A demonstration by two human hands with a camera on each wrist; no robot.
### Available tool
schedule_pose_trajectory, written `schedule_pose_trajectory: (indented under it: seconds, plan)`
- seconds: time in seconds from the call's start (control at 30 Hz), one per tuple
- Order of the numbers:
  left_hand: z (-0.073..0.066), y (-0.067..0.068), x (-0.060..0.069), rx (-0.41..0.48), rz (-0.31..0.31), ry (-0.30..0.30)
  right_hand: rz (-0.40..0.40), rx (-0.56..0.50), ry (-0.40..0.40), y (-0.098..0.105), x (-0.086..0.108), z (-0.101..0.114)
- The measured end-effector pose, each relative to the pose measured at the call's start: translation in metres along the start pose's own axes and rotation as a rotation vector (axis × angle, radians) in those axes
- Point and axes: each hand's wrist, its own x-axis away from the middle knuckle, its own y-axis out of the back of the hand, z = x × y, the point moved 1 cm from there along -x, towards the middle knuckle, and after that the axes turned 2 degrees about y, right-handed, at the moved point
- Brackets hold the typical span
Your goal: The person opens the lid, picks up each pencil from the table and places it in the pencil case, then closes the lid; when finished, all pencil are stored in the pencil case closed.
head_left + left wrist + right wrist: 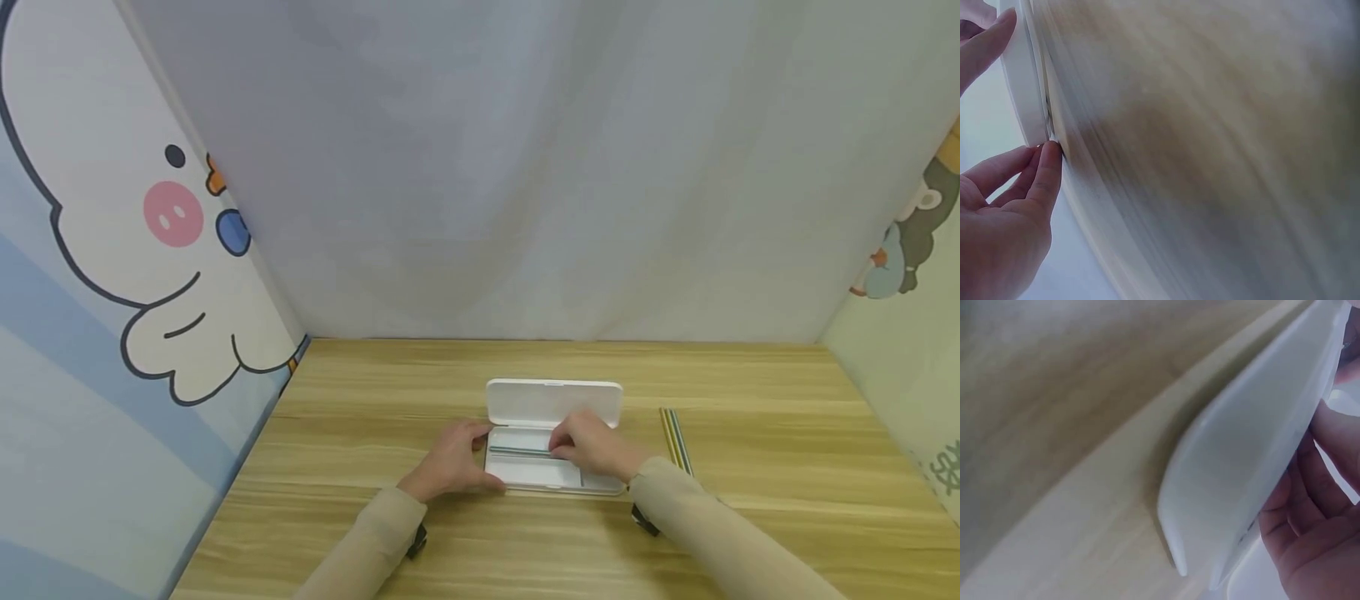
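A white pencil case (532, 473) lies on the table with its lid (551, 400) raised at the back. My left hand (452, 458) holds the left end, thumb by the front corner and fingers by the back one. Inside the case, a thin green pencil (517, 451) lies lengthwise, and my right hand (594, 443) pinches it near its right end. The fingertips are partly hidden behind the hand. In the right wrist view, the case (1235, 444) shows from its end, with the right hand (1322, 544) above its inside.
To the right of the case lie several pencils (677, 437), yellow and blue-green, partly covered by the right sleeve. The wood-grain table (420, 375) meets a pale curtain (525, 208) at the back. Cartoon-printed panels (97, 333) stand at both sides.
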Motion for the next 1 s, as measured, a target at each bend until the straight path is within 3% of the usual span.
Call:
schedule_pose_trajectory:
  seconds: [0.23, 1.0]
  plan:
    - [-0.0024, 0.0009, 0.0017, 0.001, 0.003, 0.003, 0.005, 0.003, -0.031, -0.0018, 0.0025, 0.0039]
    - [-0.0028, 0.0009, 0.0009, 0.041, 0.016, 0.013, -0.058, 0.042, 0.011, -0.0042, 0.0060, 0.0032]
